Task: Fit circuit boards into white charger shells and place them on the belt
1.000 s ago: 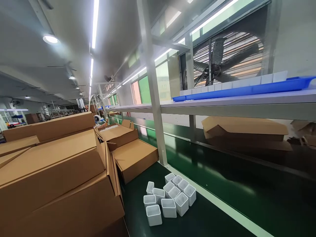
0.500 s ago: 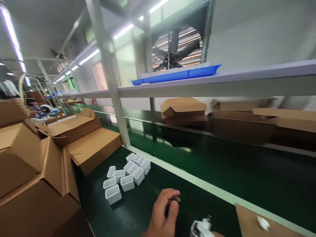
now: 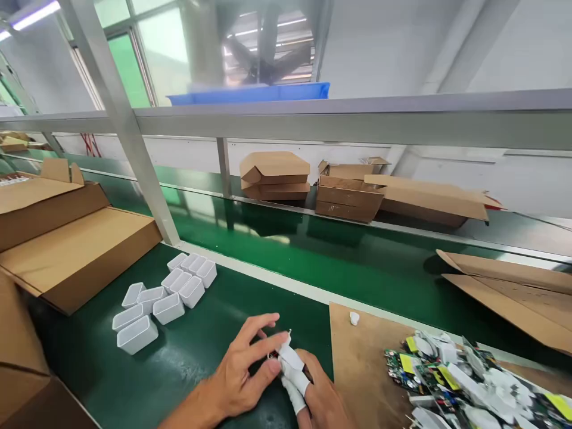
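Note:
Near the front of the dark green bench, my left hand (image 3: 245, 369) has its thumb and index finger closed on a small white plastic part (image 3: 289, 353). A thin metal tip sticks up from the part, and a bit of something dark and reddish shows beside it. From the other side my right hand (image 3: 324, 396) grips the same part; white wrapping covers some of its fingers. Fingers hide much of the part. To the left of my hands stand several open white plastic cases (image 3: 137, 335).
Right of my hands, a brown board (image 3: 357, 363) bears a pile of circuit boards and white parts (image 3: 465, 381), plus a small white piece (image 3: 354, 318). Cardboard boxes (image 3: 84, 250) crowd the left. A shelf (image 3: 313, 122) with a blue tray (image 3: 250, 94) crosses above the green belt (image 3: 277, 262).
The view has swung right, bringing in the pile of parts. My left hand, apart from the part before, now meets my right hand at it.

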A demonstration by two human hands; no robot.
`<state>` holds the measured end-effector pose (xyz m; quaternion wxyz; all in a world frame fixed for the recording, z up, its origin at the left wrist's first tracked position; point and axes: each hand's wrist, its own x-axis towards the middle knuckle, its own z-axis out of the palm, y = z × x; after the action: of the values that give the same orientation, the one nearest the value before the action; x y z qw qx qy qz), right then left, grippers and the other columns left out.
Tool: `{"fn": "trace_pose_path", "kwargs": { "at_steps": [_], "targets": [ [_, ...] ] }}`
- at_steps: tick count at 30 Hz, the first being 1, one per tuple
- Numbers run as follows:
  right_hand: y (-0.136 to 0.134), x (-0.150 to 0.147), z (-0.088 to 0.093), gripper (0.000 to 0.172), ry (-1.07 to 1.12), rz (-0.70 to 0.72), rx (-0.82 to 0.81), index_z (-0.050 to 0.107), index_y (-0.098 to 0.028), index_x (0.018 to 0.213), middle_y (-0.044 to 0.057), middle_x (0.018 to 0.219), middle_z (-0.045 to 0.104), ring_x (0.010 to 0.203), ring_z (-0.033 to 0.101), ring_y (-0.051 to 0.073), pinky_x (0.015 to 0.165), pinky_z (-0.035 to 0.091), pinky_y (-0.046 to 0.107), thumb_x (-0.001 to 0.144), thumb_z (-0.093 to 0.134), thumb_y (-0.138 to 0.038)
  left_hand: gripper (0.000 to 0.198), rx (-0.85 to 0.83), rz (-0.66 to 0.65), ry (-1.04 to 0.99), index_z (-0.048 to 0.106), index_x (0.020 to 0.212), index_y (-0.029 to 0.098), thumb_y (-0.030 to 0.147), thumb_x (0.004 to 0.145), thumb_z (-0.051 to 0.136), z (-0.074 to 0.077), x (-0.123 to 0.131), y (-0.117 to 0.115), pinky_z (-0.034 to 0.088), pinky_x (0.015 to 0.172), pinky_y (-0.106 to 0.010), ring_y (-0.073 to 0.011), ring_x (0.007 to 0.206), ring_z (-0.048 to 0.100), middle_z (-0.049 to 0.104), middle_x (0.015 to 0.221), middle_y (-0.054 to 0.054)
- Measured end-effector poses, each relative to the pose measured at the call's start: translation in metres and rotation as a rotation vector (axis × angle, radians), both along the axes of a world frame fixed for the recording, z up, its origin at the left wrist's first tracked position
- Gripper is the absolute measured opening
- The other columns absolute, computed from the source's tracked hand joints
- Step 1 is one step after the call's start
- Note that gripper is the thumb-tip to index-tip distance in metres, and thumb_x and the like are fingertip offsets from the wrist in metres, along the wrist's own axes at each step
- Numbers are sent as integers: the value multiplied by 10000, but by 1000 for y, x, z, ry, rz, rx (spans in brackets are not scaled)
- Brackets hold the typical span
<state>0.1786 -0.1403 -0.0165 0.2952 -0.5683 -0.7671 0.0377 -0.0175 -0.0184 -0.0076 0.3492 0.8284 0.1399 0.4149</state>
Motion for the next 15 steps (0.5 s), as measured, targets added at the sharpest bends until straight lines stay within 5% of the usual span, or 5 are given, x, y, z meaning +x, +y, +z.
{"fn": "trace_pose_path", "kwargs": {
  "at_steps": [3,6,9,15],
  "targets": [
    [-2,3,-14,667,-5,-25,78,550,-196,1445,180,1513,542,1217,702,228,1012,612,297,829,417,23,408,42,-15,60,563,1471,300,217,1072,551,-3,3,-6,552,1109,-406,-248,1332,607,570,1514,-121],
    [-3,4,-22,530,23,-79,113,530,-210,1450,186,1581,501,1230,708,239,983,628,279,951,467,-42,315,-87,88,26,562,1380,270,195,1078,513,-5,7,-12,583,1034,-333,-187,1144,699,703,1256,-73],
    [-1,0,-12,534,32,-164,81,431,-224,1522,157,1480,603,1222,716,250,970,644,299,1003,533,-152,203,-241,125,10,580,1273,251,272,1088,501,-4,7,-16,609,911,-287,-161,964,730,732,1086,-34],
    [1,-5,13,649,-4,-65,1,524,-279,1455,54,1248,711,1061,760,213,933,646,284,857,474,-33,258,-299,96,10,585,1318,235,314,1090,493,-3,5,-13,601,979,-336,-190,1058,730,743,1189,-72]
  ]
}}
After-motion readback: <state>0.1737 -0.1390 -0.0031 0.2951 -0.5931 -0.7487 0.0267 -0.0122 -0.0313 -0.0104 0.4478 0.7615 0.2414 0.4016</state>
